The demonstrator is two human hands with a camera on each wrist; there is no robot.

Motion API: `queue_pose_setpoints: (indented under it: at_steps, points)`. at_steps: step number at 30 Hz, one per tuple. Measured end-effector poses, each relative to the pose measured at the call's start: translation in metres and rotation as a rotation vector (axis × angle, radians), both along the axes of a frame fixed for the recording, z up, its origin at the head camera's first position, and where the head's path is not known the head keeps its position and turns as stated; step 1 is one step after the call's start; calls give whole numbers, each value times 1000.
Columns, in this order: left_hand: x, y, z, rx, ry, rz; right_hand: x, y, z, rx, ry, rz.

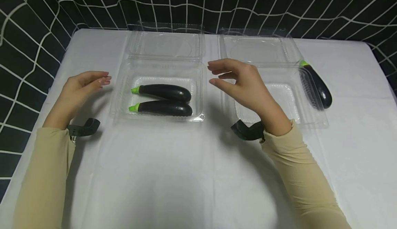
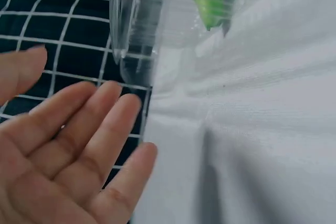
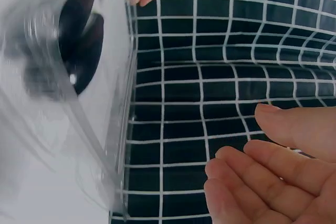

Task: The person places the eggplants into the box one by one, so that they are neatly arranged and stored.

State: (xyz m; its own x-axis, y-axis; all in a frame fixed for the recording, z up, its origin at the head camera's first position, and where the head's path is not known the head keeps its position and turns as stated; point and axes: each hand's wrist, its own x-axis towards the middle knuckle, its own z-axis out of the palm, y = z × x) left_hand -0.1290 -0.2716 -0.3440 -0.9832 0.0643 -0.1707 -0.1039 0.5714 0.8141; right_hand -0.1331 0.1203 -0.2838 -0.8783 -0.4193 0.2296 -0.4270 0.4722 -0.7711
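Two dark eggplants with green stem ends, an upper one and a lower one, lie side by side in a clear plastic clamshell box, its lid folded back. Left of that box my left hand hovers with relaxed fingers, holding nothing. My right hand, also bare of any object, is raised between this box and a second clear clamshell box, overlapping the latter in the head view. In the left wrist view, the fingers are spread below the box wall.
The second box's lid is folded back too. A third eggplant lies at that box's right side, partly seen through clear plastic. White cloth covers the table, and a dark backdrop with white grid lines stands behind.
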Motion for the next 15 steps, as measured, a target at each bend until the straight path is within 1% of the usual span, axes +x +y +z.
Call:
queue_pose_setpoints:
  at_steps: [2, 4, 7, 9, 12, 15]
  points:
    - [-10, -2, 1, 35, -25, 25, -9, 3, 4, 34, -22, 0]
    - [-20, -3, 1, 70, -35, 36, -22, 6, 4, 62, -52, -3]
    - [-34, -2, 3, 108, -31, 25, -44, 10, -1, 84, -118, 0]
    - [-42, 0, 4, 136, -44, 10, -58, 12, -6, 92, -167, 1]
    - [-54, -1, 7, 158, -81, -23, -76, 13, -13, 66, -256, 1]
    - [-66, -2, 10, 170, -121, -43, -92, 11, -17, -11, -357, -16]
